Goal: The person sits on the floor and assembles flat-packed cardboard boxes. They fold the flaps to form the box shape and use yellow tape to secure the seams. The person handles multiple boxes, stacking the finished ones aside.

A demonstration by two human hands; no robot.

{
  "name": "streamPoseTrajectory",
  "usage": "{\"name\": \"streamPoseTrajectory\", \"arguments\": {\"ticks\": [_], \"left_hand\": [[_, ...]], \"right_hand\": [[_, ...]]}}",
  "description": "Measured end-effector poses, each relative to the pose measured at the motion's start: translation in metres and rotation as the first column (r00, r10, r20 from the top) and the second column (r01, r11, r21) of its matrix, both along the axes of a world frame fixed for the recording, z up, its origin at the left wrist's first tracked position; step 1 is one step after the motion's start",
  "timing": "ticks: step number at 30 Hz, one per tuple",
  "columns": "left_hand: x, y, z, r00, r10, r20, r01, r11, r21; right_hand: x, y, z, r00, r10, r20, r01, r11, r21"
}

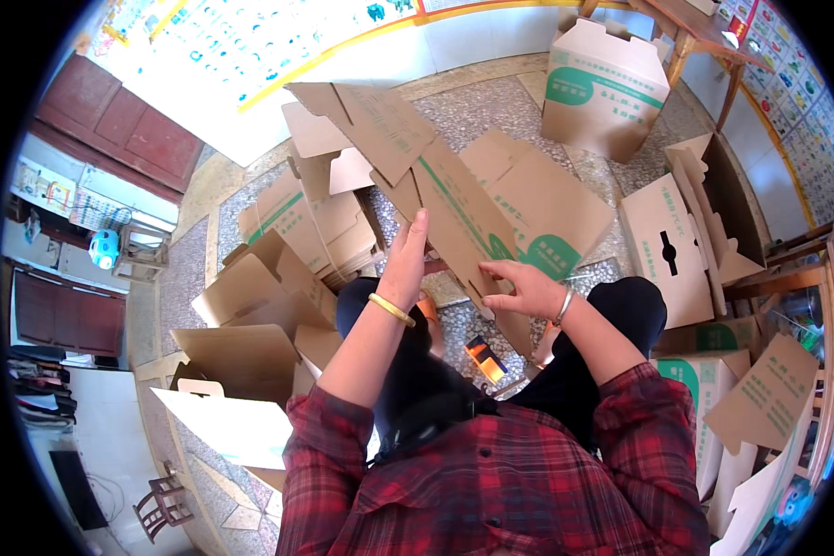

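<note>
Between my hands is a flattened brown cardboard carton (468, 208) with green print, tilted, its far end raised toward the upper left. My left hand (406, 264), fingers straight and close together, presses along its left edge; the thumb reaches toward the carton's underside. On the near right edge, my right hand (525, 289) grips the board with bent fingers and thumb. Another flat carton (551, 204) with a green patch lies on the floor beyond. Between my feet is a small orange and black object (485, 360) whose kind I cannot make out.
Left of my knees stand open cartons (241, 357) and a stack of folded ones (347, 236). A closed carton (602, 93) stands at the far right by a wooden table (704, 37). More cartons (667, 246) lean at right, near a wooden shelf (820, 296).
</note>
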State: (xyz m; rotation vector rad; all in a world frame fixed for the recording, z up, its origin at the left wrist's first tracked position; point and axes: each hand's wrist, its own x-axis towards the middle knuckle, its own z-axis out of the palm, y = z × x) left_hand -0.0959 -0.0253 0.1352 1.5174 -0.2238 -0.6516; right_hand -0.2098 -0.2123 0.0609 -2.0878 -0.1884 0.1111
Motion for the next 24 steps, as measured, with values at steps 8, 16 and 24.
{"name": "streamPoseTrajectory", "arguments": {"ticks": [8, 16, 24], "left_hand": [[0.009, -0.005, 0.004, 0.999, -0.052, 0.015, 0.053, 0.998, -0.032], [0.017, 0.003, -0.008, 0.989, -0.118, 0.090, 0.118, 0.993, 0.009], [0.002, -0.018, 0.001, 0.989, -0.069, 0.130, 0.059, 0.995, 0.076]], "right_hand": [[-0.005, -0.010, 0.003, 0.999, -0.030, 0.030, 0.027, 0.996, 0.081], [-0.005, -0.023, 0.012, 0.994, 0.004, -0.111, 0.003, 0.998, 0.066], [0.006, -0.005, 0.051, 0.991, -0.065, 0.121, 0.063, 0.998, 0.014]]}}
